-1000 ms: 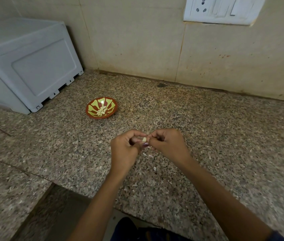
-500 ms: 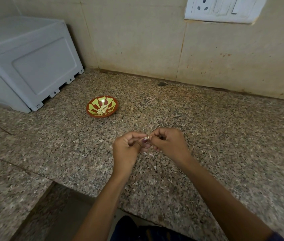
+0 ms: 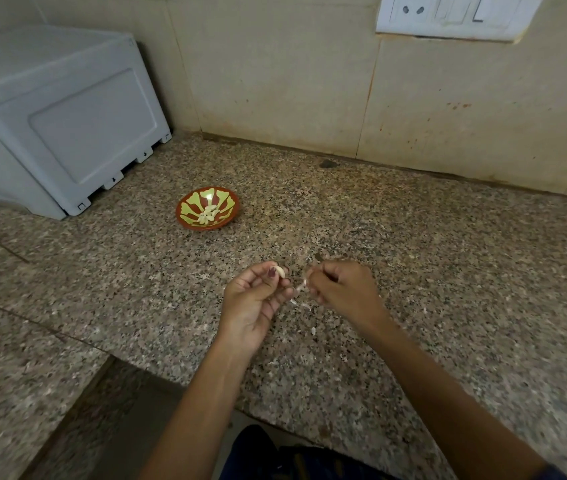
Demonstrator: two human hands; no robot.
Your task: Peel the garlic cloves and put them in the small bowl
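My left hand [image 3: 256,299] pinches a pale garlic clove [image 3: 280,271] between thumb and fingertips, palm turned up, above the granite counter [image 3: 413,271]. Just to its right my right hand [image 3: 342,289] is curled and pinches a strip of papery garlic skin [image 3: 302,286]. The two hands are a small gap apart. The small bowl [image 3: 185,209], red-brown with a yellow-green pattern, stands farther back to the left and holds several peeled cloves [image 3: 208,215].
A grey plastic box [image 3: 57,116] stands at the back left against the tiled wall. Bits of garlic skin [image 3: 304,306] lie on the counter under my hands. The counter's front edge runs below my forearms, with a lower ledge at the left.
My hands, joined on the clove before, have drawn apart: the left keeps the clove, the right has pulled away a strip of skin.
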